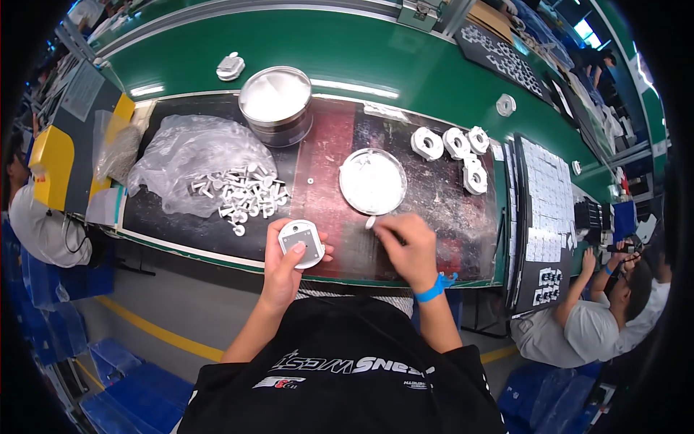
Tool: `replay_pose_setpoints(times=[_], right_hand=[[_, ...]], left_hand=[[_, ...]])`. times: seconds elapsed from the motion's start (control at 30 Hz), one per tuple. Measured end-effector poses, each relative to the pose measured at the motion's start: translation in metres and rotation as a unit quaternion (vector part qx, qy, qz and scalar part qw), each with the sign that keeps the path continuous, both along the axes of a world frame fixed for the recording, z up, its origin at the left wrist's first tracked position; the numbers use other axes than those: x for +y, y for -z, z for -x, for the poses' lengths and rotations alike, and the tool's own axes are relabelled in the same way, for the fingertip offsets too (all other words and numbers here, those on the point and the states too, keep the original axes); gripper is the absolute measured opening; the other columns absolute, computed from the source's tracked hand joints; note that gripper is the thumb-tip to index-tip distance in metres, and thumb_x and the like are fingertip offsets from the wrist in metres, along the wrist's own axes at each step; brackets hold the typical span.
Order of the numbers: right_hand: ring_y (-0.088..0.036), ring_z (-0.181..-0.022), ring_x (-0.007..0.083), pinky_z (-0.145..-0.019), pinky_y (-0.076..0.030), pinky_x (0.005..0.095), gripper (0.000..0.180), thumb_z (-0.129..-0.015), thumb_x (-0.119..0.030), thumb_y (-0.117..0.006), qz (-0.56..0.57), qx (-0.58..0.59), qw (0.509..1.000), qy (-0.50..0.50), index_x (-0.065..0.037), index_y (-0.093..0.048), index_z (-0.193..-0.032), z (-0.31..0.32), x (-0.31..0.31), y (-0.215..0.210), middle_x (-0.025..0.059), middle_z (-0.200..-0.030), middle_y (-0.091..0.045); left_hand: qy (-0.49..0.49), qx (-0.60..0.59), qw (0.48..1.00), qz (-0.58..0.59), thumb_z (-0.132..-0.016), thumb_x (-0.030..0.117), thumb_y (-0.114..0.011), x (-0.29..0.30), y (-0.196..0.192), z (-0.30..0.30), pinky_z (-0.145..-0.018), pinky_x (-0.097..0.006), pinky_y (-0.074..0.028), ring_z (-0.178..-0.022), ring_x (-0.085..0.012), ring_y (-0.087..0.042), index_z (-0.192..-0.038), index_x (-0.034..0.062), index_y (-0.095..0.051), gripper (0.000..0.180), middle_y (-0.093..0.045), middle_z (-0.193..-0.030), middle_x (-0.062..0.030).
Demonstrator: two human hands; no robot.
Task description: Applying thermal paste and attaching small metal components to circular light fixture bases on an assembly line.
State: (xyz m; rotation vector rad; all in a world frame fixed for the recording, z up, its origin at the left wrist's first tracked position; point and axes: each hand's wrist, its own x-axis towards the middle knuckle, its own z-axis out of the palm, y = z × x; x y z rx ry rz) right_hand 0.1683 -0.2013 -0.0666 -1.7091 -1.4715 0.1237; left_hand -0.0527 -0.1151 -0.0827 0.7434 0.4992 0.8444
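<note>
My left hand (278, 275) is closed round a white rounded housing with a grey plate (311, 249), its thumb lying on the plate. My right hand (412, 249), with a blue band at the wrist, pinches a small white part with a rounded end (370, 222); its full shape is hidden by the fingers. Just beyond it lies a shallow round dish (373, 181), pale inside. A pile of white flat-headed pins (249, 192) spills from a clear plastic bag (181, 155) on the left. One tiny white ring (310, 181) sits alone between the pile and the dish.
A round metal tin (278, 108) stands behind the pins. Several white ring-shaped housings (457, 143) sit at the right, beside upright black trays (542, 210). At far left is a yellow and grey machine (69, 155). A co-worker (585, 311) sits on the right.
</note>
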Motion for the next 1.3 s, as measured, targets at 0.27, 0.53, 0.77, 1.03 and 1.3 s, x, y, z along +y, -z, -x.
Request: replay_pose_setpoints(times=[0.27,0.53,0.77,1.03,1.3], right_hand=[[-0.064,-0.083,0.0252,-0.074,-0.050,0.0354,0.012,-0.076,-0.004,-0.075,0.006,-0.015,1.000,0.027,-0.005,-0.071,-0.087,-0.039,0.040,-0.005,0.0071,-0.085,-0.071],[-0.062,-0.084,0.0244,-0.077,-0.046,0.0377,0.014,-0.075,-0.007,-0.076,0.040,-0.091,0.995,0.003,-0.007,-0.071,-0.088,-0.035,0.043,0.009,0.0041,-0.084,-0.070],[-0.063,-0.083,0.0137,-0.074,-0.046,0.0294,0.027,-0.081,-0.001,-0.073,-0.007,0.179,0.983,0.041,-0.004,-0.069,-0.108,-0.031,0.030,-0.004,0.0045,-0.086,-0.071],[-0.066,-0.095,0.0143,-0.086,-0.050,0.0255,0.031,-0.088,0.002,-0.067,-0.043,0.607,0.793,-0.030,-0.002,-0.057,-0.117,-0.012,0.002,-0.019,0.0083,-0.099,-0.070],[-0.067,-0.088,0.0145,-0.072,-0.053,0.0253,0.028,-0.088,-0.001,-0.069,-0.043,0.678,0.732,-0.045,-0.005,-0.054,-0.111,-0.006,-0.008,-0.017,0.0138,-0.097,-0.071]], left_hand=[[0.031,0.014,0.999,0.000,-0.093,0.017,-0.058,-0.006,0.004,-0.005,-0.082,-0.041,-0.057,-0.094,-0.0303,-0.068,-0.124,0.0072,-0.033,0.041,-0.061,-0.112,-0.0241],[0.009,0.038,0.999,0.008,-0.092,0.016,-0.056,-0.012,0.003,-0.001,-0.082,-0.045,-0.056,-0.094,-0.0354,-0.066,-0.130,0.0059,-0.031,0.047,-0.060,-0.111,-0.0272],[0.034,0.055,0.998,0.002,-0.094,0.016,-0.055,-0.009,-0.002,-0.004,-0.079,-0.043,-0.057,-0.092,-0.0335,-0.066,-0.127,0.0052,-0.033,0.041,-0.060,-0.111,-0.0259],[0.166,0.071,0.984,-0.015,-0.097,0.016,-0.058,-0.011,-0.019,-0.042,-0.077,-0.033,-0.057,-0.092,-0.0216,-0.066,-0.125,0.0043,-0.034,0.038,-0.061,-0.113,-0.0213],[0.194,0.059,0.978,-0.043,-0.098,0.013,-0.056,-0.021,-0.024,-0.073,-0.075,-0.032,-0.058,-0.090,-0.0186,-0.066,-0.125,0.0030,-0.035,0.036,-0.059,-0.111,-0.0166]])
